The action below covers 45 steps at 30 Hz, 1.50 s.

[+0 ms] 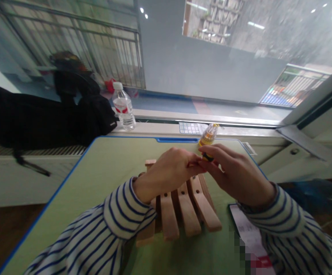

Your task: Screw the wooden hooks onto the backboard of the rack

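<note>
My left hand [168, 172] and my right hand [234, 173] meet over a green desk [105, 179]. Their fingertips pinch together around a small yellow and dark object [207, 156], mostly hidden by the fingers. Beneath the hands lies a wooden piece of several slats [187, 208] fanned out on the desk. A small bottle with a yellow cap and amber liquid [208, 135] stands just behind my right hand's fingers. Both sleeves are striped blue and white.
A clear water bottle [123, 107] stands on the window sill beside a black bag [39, 114]. A phone or card [247, 233] lies on the desk under my right forearm. A window with railings is behind the desk.
</note>
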Motion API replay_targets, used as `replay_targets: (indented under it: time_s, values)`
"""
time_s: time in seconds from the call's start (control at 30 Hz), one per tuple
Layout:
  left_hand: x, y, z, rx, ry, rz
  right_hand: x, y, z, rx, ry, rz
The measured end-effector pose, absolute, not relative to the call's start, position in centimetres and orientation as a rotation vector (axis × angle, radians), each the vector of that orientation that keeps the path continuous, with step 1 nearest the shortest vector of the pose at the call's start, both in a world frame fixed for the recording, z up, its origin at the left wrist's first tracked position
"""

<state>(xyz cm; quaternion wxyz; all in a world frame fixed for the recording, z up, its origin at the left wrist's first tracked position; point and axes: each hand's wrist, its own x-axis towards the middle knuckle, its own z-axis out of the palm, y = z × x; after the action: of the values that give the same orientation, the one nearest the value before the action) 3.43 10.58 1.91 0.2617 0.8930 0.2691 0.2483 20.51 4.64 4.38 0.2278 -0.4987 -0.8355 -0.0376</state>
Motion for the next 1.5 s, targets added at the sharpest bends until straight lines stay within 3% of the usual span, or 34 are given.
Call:
replay_targets:
  time_s: [0.67,1.03,1.5]
  values:
    - [3.6,10.3,2.0,2.365,0.824,0.748,19.9,4.0,3.7,-1.472,-2.206,-0.122]
    - [3.2,10.6,2.1,2.355,0.814,0.647,20.1,4.5,4.7,-1.199,-2.245,-0.054]
    - [3.1,10.6,1.8,2.411,0.686,0.652,20.1,4.2,3.4,-1.217,-2.206,-0.117]
